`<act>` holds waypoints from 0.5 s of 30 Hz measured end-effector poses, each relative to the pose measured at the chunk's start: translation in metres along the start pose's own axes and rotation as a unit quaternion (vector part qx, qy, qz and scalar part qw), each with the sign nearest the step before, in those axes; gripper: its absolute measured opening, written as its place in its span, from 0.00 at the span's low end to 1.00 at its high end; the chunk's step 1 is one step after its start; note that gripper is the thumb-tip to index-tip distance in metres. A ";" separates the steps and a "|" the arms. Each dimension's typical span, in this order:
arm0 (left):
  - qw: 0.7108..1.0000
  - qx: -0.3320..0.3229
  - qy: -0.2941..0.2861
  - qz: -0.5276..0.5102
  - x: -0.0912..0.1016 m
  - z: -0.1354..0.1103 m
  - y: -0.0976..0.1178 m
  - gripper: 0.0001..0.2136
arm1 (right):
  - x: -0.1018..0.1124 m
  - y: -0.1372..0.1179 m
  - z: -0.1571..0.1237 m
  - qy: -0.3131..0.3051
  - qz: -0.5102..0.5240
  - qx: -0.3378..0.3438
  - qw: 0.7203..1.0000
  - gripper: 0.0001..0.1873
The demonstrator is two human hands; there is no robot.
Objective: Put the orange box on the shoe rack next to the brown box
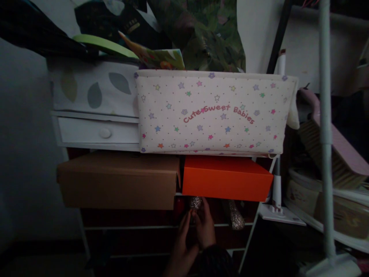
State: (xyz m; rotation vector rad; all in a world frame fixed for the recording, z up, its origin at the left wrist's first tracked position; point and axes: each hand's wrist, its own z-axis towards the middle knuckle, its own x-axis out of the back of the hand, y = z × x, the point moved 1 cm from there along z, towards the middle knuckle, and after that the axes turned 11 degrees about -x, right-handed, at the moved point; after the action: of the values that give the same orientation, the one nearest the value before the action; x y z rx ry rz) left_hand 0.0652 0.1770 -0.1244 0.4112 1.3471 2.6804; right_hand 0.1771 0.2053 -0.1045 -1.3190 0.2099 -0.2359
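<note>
Both my hands reach into a dark shelf below an orange box (pixel 226 177). My left hand (pixel 182 242) and my right hand (pixel 205 225) are pressed close together, fingers curled round a dark shoe with a glittery part (pixel 196 202). A second glittery shoe (pixel 236 217) stands to the right on the same shelf. A brown cardboard box (pixel 118 179) sits left of the orange one. The dim light hides exactly how the fingers grip.
A white fabric bin (pixel 211 111) printed with stars and "Cute Sweet Babies" rests above the boxes. A white drawer (pixel 99 132) is at the left. A white pole (pixel 325 127), a pink brush (pixel 334 146) and round containers (pixel 331 200) crowd the right side.
</note>
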 end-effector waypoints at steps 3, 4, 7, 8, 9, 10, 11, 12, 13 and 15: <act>1.000 0.001 0.005 -0.006 0.000 -0.002 0.001 0.36 | 0.002 0.002 0.003 -0.016 -0.009 0.008 1.000 0.32; 1.000 0.004 0.005 0.000 0.000 -0.003 0.001 0.36 | 0.003 0.002 0.003 -0.020 -0.011 0.006 1.000 0.32; 0.999 0.006 -0.010 0.032 -0.004 -0.006 0.002 0.38 | 0.005 0.000 0.001 -0.038 -0.014 -0.002 0.999 0.32; 0.999 0.004 -0.018 0.047 -0.006 -0.007 0.003 0.39 | 0.006 -0.002 0.000 -0.051 -0.018 -0.001 0.999 0.33; 0.998 0.001 -0.026 0.061 -0.008 -0.008 0.004 0.38 | 0.008 -0.005 -0.002 -0.063 -0.032 0.006 0.998 0.33; 0.997 -0.003 -0.034 0.073 -0.010 -0.010 0.005 0.38 | 0.011 -0.008 -0.005 -0.069 -0.058 0.018 0.996 0.33; 0.996 -0.007 -0.038 0.084 -0.011 -0.011 0.007 0.38 | 0.016 -0.012 -0.007 -0.064 -0.097 0.034 0.993 0.34; 0.995 -0.012 -0.041 0.093 -0.013 -0.012 0.009 0.38 | 0.022 -0.016 -0.009 -0.046 -0.144 0.053 0.987 0.33; 0.994 -0.015 -0.044 0.101 -0.014 -0.013 0.010 0.38 | 0.031 -0.020 -0.010 -0.013 -0.194 0.071 0.978 0.31; 0.991 -0.017 -0.041 0.124 -0.017 -0.016 0.014 0.40 | 0.056 -0.025 -0.008 0.075 -0.282 0.094 0.952 0.27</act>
State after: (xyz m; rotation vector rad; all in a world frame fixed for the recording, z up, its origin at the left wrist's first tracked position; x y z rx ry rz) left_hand 0.0770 0.1531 -0.1254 0.7210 1.3038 2.8391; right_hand 0.2268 0.1755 -0.0828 -1.1466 -0.0681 -0.8239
